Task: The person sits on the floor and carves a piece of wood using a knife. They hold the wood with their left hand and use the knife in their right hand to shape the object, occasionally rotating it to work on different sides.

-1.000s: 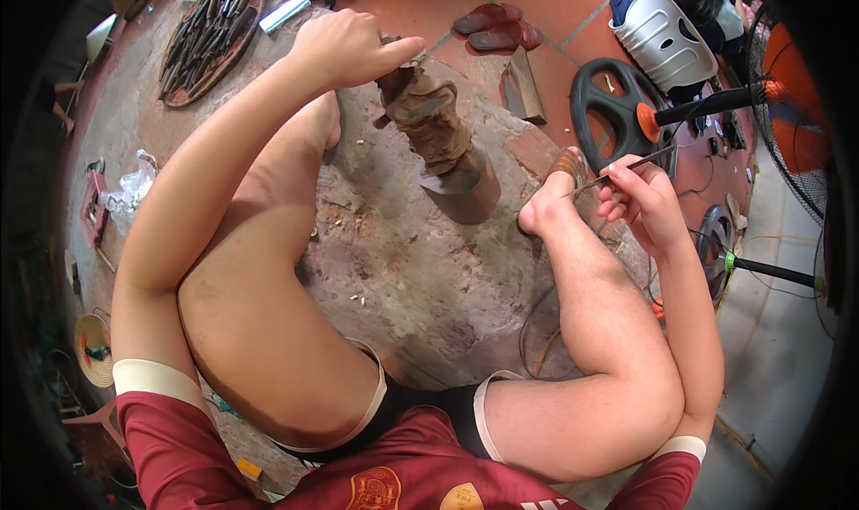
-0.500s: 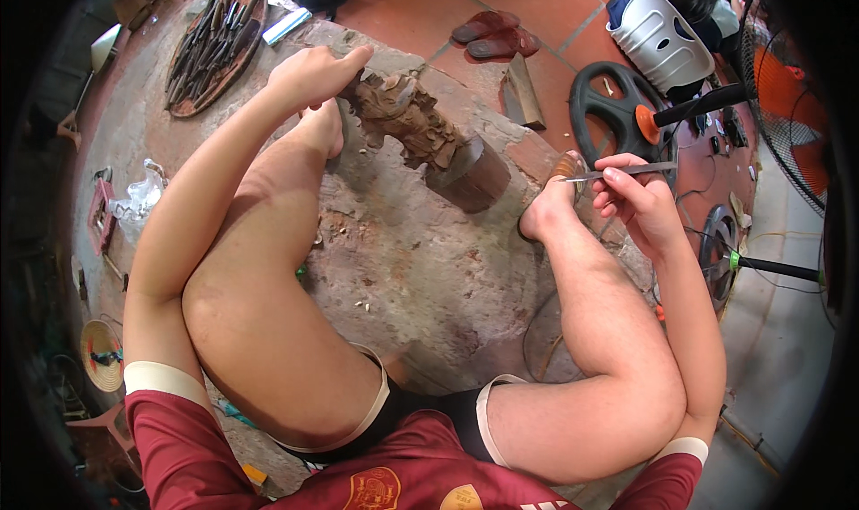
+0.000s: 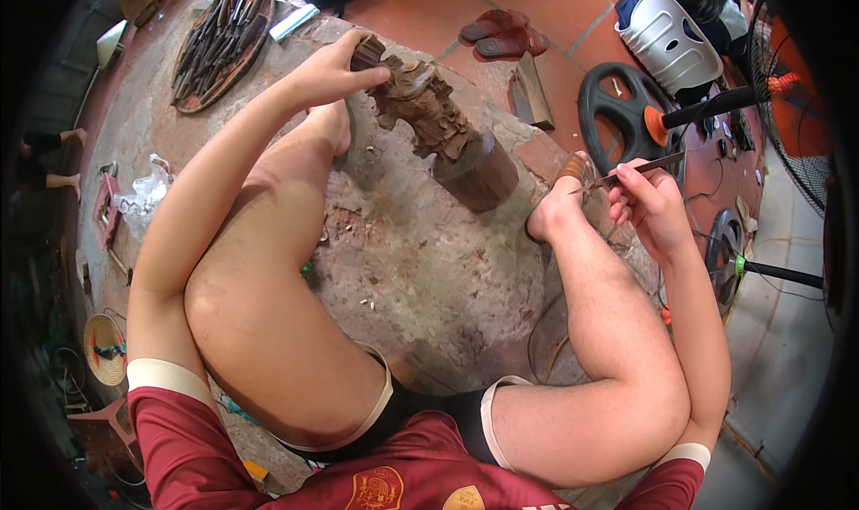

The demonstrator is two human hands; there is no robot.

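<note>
A dark brown wood carving, cut with deep folds and hollows, stands tilted on its solid round wooden base on the stone slab. My left hand is closed round its far upper end, the thumb lying along the near side. To the right, above my right foot, my right hand pinches a thin, flat, dark metal carving tool. Its narrow pointed tip faces left, apart from the carving. My last fingers curl loosely under the tool.
A round basket of chisels lies far left. Red slippers and a wood block are beyond the carving. A black fan base and a person beside a white plastic seat are far right. A plastic bag lies left.
My left hand has turned on the carving's top, so the thumb and more of the upper end show. The tool in my right hand has tilted, tip lower. Someone's feet have appeared at the left edge.
</note>
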